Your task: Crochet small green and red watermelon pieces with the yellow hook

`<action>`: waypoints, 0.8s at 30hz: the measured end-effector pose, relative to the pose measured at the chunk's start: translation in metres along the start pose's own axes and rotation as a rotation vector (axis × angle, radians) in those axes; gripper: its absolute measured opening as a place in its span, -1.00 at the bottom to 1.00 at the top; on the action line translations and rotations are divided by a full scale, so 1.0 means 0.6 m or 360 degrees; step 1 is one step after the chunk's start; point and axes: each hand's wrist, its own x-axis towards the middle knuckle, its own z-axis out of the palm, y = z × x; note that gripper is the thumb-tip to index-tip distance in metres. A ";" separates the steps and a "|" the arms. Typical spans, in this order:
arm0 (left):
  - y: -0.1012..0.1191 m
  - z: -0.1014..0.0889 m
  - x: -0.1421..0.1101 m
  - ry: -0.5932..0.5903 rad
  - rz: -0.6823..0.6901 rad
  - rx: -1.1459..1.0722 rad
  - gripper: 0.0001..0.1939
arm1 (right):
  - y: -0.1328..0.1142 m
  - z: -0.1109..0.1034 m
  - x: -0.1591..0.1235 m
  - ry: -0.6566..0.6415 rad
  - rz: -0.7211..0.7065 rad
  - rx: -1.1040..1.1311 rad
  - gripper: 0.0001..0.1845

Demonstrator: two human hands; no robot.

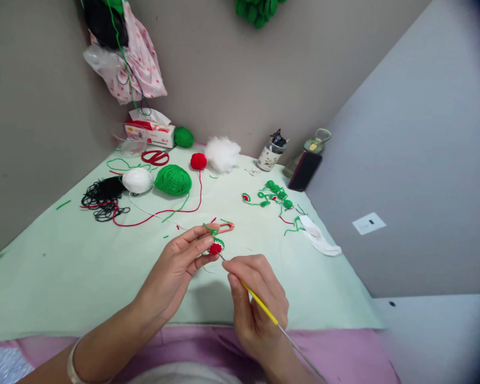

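"What lies on the left of the table (64,288)?"

"A tangle of black yarn (104,194), with a white ball (138,181) beside it, red scissors (155,158) behind that, then a large green ball (173,180)."

"And the left hand (180,258)?"

"Its grip pinches a small red, white and green crocheted piece (215,248) between thumb and fingers, above the table's near middle. A red ball (199,161) sits farther back; an orange clip (226,228) shows just beyond the fingertips."

"The right?"

"The right hand (262,298) has its grip closed round a yellow-handled hook (260,303), the tip at the piece's red part. Farther right come small green crocheted pieces (276,194), then a dark phone (305,170), leaning."
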 end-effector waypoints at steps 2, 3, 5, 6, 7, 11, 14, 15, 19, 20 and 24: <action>-0.003 0.002 -0.004 -0.0018 0.0023 0.0023 -0.80 | 0.003 0.003 -0.004 -0.0038 -0.0007 -0.0094 -0.55; -0.004 0.003 -0.005 -0.0033 0.0029 0.0031 -0.80 | 0.005 0.006 -0.007 -0.0050 -0.0008 -0.0132 -0.55; -0.006 0.003 -0.007 -0.0062 0.0022 0.0025 -0.79 | 0.007 0.010 -0.011 -0.0044 0.0022 -0.0143 -0.55; -0.006 0.003 -0.007 -0.0076 0.0011 0.0012 -0.78 | 0.007 0.011 -0.012 -0.0021 0.0062 -0.0102 -0.56; -0.005 0.003 -0.007 -0.0086 0.0005 -0.0003 -0.77 | 0.006 0.011 -0.012 0.0004 0.0121 -0.0034 -0.57; 0.000 0.004 -0.007 -0.0106 0.0024 0.0004 -0.76 | -0.001 0.005 -0.008 -0.0005 0.0413 0.0312 -0.69; 0.001 0.006 -0.009 -0.0086 0.0035 0.0028 -0.81 | -0.004 0.003 -0.008 -0.0005 0.0532 0.0418 -0.73; 0.001 0.007 -0.009 -0.0077 0.0039 0.0033 -0.83 | -0.003 0.005 -0.010 0.0014 0.0530 0.0399 -0.73; -0.002 0.008 -0.009 -0.0064 0.0051 0.0008 -0.83 | 0.007 0.017 -0.023 0.0100 0.0351 0.0142 -0.59; -0.003 0.008 -0.008 -0.0067 0.0037 -0.0014 -0.82 | 0.009 0.020 -0.026 0.0116 0.0291 0.0093 -0.54; -0.004 0.008 -0.008 -0.0118 -0.0064 -0.0068 -0.79 | 0.018 0.024 -0.027 0.0204 0.0323 0.0235 -0.58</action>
